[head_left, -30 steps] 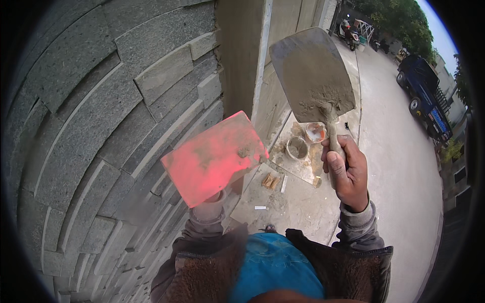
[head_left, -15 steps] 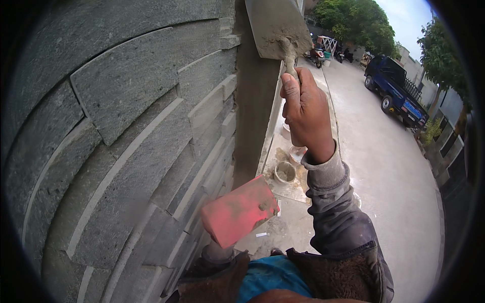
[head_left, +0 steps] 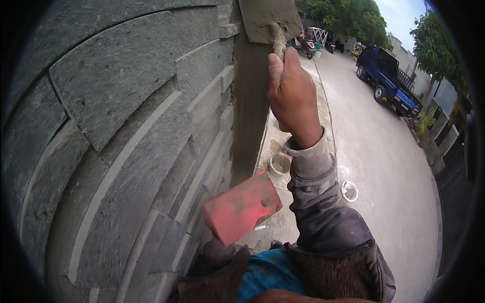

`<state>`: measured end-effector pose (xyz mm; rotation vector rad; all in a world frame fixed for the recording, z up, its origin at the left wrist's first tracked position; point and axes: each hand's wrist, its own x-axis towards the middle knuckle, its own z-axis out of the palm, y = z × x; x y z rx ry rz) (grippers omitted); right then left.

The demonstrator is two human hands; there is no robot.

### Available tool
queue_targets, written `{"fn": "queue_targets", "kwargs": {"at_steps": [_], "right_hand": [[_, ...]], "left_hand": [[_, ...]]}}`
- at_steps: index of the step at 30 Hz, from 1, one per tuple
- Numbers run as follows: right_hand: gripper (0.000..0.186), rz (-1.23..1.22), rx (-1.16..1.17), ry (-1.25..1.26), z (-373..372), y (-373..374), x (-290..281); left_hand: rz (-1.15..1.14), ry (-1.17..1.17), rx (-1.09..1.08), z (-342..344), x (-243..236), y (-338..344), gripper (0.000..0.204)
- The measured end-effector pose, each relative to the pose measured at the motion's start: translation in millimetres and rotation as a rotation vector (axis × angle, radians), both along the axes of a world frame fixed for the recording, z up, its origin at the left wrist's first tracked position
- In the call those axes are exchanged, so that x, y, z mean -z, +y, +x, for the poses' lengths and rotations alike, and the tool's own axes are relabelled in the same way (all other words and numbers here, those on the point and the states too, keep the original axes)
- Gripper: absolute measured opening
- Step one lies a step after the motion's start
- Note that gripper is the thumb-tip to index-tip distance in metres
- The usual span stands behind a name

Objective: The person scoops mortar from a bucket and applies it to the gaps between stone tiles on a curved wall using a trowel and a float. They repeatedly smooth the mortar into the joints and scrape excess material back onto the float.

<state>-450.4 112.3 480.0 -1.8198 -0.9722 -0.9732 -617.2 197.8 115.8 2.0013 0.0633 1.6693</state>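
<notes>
My right hand [head_left: 294,96] is wrapped round the mortar-caked handle of a trowel [head_left: 267,19], thumb along the top. The trowel's broad grey blade lies against the smooth mortar strip [head_left: 250,106] at the wall's edge, cut off by the top of the view. Lower down, my left hand [head_left: 221,249] holds up a flat red board [head_left: 242,207] with mortar smears and a small lump near its right edge. The fingers of that hand are hidden behind the board. Rough grey stone cladding [head_left: 131,121] fills the left side, close beside the board.
Below the strip, a mortar-stained tub [head_left: 279,164] stands on the ledge [head_left: 275,139]. A white round container [head_left: 349,191] is on the pale pavement [head_left: 374,151]. Farther off are a blue pickup truck [head_left: 386,81], a parked motorbike [head_left: 304,46] and trees.
My right hand and the trowel have shifted up and slightly left in view. The red board has stayed nearly in place. The white container beside my right sleeve has come into fuller view.
</notes>
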Motion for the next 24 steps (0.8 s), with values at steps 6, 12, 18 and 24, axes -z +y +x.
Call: {"fn": "queue_targets", "kwargs": {"at_steps": [6,12,18,24], "right_hand": [[0.028,0.010,0.078,0.049,-16.8,1.9,0.0],[0.027,0.063,-0.022,0.087,-21.9,-23.6,0.5],[0.027,-0.013,-0.004,-0.032,-6.6,-15.7,-7.9],[0.027,-0.056,0.053,-0.052,-7.7,-13.7,-12.2]], "left_hand": [[-0.006,-0.002,0.041,-2.1,-5.7,-2.2,0.039],[-0.012,-0.020,0.063,-5.3,-0.5,-7.4,0.040],[-0.014,-0.027,0.068,-6.9,-1.7,-11.0,0.040],[-0.016,-0.034,0.074,-4.4,1.9,-13.9,0.040]]}}
